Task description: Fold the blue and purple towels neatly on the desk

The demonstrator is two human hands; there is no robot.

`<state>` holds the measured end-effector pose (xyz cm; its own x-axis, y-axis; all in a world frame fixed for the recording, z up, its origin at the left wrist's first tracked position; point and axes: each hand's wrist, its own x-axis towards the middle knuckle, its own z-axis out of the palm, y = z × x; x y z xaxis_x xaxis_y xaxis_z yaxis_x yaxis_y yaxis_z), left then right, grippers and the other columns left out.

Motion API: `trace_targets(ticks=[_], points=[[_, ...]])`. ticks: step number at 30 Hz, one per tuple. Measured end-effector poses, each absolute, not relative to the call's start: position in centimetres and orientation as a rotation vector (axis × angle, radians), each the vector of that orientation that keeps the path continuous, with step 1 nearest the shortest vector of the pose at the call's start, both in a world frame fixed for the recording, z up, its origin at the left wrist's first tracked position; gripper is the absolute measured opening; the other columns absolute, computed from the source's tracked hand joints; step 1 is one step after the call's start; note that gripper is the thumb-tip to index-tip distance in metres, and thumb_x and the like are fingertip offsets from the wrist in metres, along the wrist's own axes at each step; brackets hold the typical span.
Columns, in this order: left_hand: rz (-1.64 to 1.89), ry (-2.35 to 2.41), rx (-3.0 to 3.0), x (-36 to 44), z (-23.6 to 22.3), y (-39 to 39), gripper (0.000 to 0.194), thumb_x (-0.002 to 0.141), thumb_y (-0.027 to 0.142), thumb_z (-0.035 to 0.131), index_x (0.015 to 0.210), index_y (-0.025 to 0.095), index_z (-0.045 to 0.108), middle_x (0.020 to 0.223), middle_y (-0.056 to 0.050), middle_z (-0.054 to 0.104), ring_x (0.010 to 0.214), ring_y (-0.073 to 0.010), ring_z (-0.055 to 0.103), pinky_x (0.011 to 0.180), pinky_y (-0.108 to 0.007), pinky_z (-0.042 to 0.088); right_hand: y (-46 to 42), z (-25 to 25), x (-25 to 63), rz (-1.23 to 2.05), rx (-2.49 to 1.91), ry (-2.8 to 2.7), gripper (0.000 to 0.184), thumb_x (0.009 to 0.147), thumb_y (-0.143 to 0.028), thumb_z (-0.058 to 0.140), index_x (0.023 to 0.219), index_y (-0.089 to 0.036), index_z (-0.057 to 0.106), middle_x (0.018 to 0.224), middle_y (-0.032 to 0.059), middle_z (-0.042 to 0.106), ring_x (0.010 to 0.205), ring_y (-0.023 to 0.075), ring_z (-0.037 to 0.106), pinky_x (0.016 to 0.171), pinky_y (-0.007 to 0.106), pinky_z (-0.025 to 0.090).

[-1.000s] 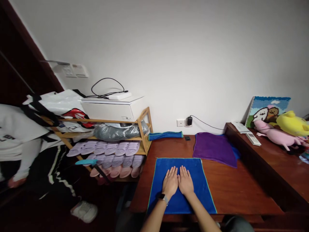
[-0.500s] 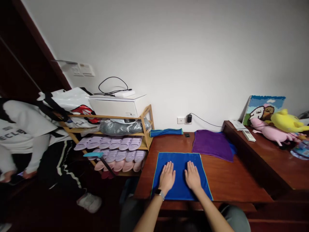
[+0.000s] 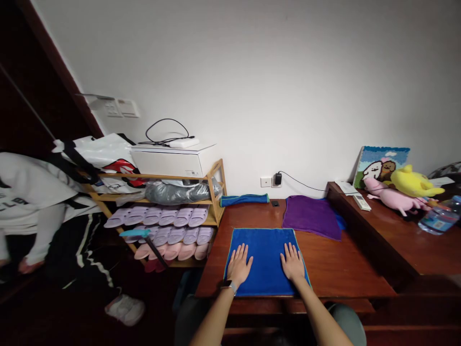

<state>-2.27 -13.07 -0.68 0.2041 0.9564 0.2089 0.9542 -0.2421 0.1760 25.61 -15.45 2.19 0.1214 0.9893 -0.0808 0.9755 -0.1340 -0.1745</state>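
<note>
A blue towel [image 3: 264, 262] with a pale green edge lies spread flat near the front of the wooden table. My left hand [image 3: 239, 265] rests flat on its left side, fingers stretched out. On the towel's right side lies my right hand [image 3: 292, 262], palm down with the fingers apart. Neither hand grips anything. Behind the towel, a rolled blue towel [image 3: 245, 199] sits along the table's back edge. To the back right a purple towel [image 3: 311, 217] lies flat, partly over another blue cloth [image 3: 340, 221].
A wooden rack [image 3: 216, 192] with slippers [image 3: 158, 235] and a white box [image 3: 169, 161] stands to the left. Beyond it a person [image 3: 36, 202] sits. On the raised surface at right are plush toys [image 3: 392, 194], a remote [image 3: 362, 202] and a water bottle [image 3: 437, 220].
Both hands have slid apart over the blue towel, the left one to the left and the right one to the right. The view has shifted slightly.
</note>
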Motion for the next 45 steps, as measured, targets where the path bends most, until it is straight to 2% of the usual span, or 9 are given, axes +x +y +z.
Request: trace_targets(ticks=[7, 14, 20, 27, 30, 34, 38, 41, 45], points=[[0.483, 2.041, 2.423, -5.6, -2.9, -16.5, 0.064, 0.111, 0.046, 0.034, 0.164, 0.015, 0.05, 0.172, -0.014, 0.045, 0.16, -0.0303, 0.042, 0.131, -0.051, 0.036, -17.3, 0.1, 26.5, 0.131, -2.27, -1.975, 0.073, 0.11, -0.046, 0.027, 0.169, -0.005, 0.035, 0.177, 0.0182, 0.031, 0.166, 0.0302, 0.028, 0.135, 0.046, 0.02], [0.487, 2.14, 2.349, -6.4, -1.7, -17.9, 0.062, 0.109, 0.043, 0.038, 0.167, 0.022, 0.047, 0.174, -0.01, 0.042, 0.16, -0.0312, 0.042, 0.132, -0.056, 0.033, -19.6, -0.2, 22.7, 0.178, -2.177, -2.074, 0.073, 0.11, -0.049, 0.027, 0.172, -0.011, 0.032, 0.179, 0.0115, 0.026, 0.168, 0.0281, 0.024, 0.136, 0.048, 0.019], [0.502, 2.078, 2.413, -4.1, 0.6, -16.9, 0.061, 0.104, 0.03, 0.041, 0.162, 0.018, 0.054, 0.171, -0.013, 0.046, 0.162, -0.0334, 0.039, 0.133, -0.059, 0.029, -19.1, 2.7, 25.1, 0.158, -2.179, -2.03, 0.065, 0.11, -0.043, 0.026, 0.167, -0.019, 0.046, 0.177, 0.0087, 0.037, 0.162, 0.0291, 0.037, 0.13, 0.044, 0.03], [0.465, 1.704, 2.541, 3.4, 0.2, -18.1, 0.056, 0.11, 0.044, 0.043, 0.164, 0.031, 0.051, 0.174, -0.008, 0.044, 0.162, -0.0302, 0.039, 0.132, -0.057, 0.032, -20.0, 2.6, 25.0, 0.253, -2.183, -2.052, 0.066, 0.111, -0.044, 0.025, 0.172, -0.021, 0.032, 0.18, 0.0044, 0.025, 0.168, 0.0254, 0.021, 0.136, 0.047, 0.016], [0.45, 1.781, 2.489, 2.2, -0.3, -18.6, 0.061, 0.11, 0.052, 0.043, 0.167, 0.031, 0.046, 0.176, -0.009, 0.04, 0.163, -0.0318, 0.037, 0.133, -0.059, 0.03, -20.4, 1.8, 27.1, 0.259, -2.237, -2.019, 0.065, 0.111, -0.044, 0.024, 0.173, -0.025, 0.029, 0.181, 0.0033, 0.022, 0.169, 0.024, 0.02, 0.136, 0.046, 0.015], [0.469, 1.91, 2.448, -1.2, -1.1, -19.1, 0.066, 0.11, 0.057, 0.04, 0.169, 0.027, 0.043, 0.176, -0.01, 0.039, 0.163, -0.032, 0.037, 0.133, -0.058, 0.029, -20.8, 1.1, 30.0, 0.271, -2.261, -1.999, 0.068, 0.111, -0.046, 0.024, 0.174, -0.02, 0.028, 0.181, 0.0061, 0.021, 0.169, 0.0233, 0.02, 0.135, 0.045, 0.018], [0.427, 1.954, 2.437, -1.2, -1.0, -19.5, 0.066, 0.109, 0.056, 0.04, 0.166, 0.022, 0.049, 0.173, -0.013, 0.045, 0.161, -0.0349, 0.04, 0.132, -0.057, 0.031, -20.7, 1.4, 28.5, 0.206, -2.275, -2.0, 0.068, 0.109, -0.039, 0.028, 0.171, -0.011, 0.035, 0.18, 0.0116, 0.023, 0.169, 0.027, 0.019, 0.137, 0.048, 0.013], [0.461, 1.929, 2.47, 1.1, -0.1, -19.4, 0.061, 0.109, 0.047, 0.04, 0.16, 0.017, 0.057, 0.169, -0.016, 0.051, 0.158, -0.0358, 0.045, 0.13, -0.057, 0.034, -20.6, 2.1, 24.9, 0.203, -2.179, -2.051, 0.067, 0.107, -0.031, 0.026, 0.169, -0.009, 0.038, 0.18, 0.0101, 0.023, 0.169, 0.0255, 0.016, 0.138, 0.046, 0.009], [0.53, 1.79, 2.536, 3.3, 0.4, -19.0, 0.056, 0.11, 0.041, 0.039, 0.162, 0.025, 0.054, 0.172, -0.011, 0.048, 0.159, -0.032, 0.044, 0.13, -0.057, 0.035, -20.7, 2.1, 21.9, 0.269, -2.117, -2.079, 0.069, 0.109, -0.04, 0.024, 0.171, -0.011, 0.033, 0.179, 0.0082, 0.025, 0.169, 0.025, 0.019, 0.137, 0.045, 0.014]])
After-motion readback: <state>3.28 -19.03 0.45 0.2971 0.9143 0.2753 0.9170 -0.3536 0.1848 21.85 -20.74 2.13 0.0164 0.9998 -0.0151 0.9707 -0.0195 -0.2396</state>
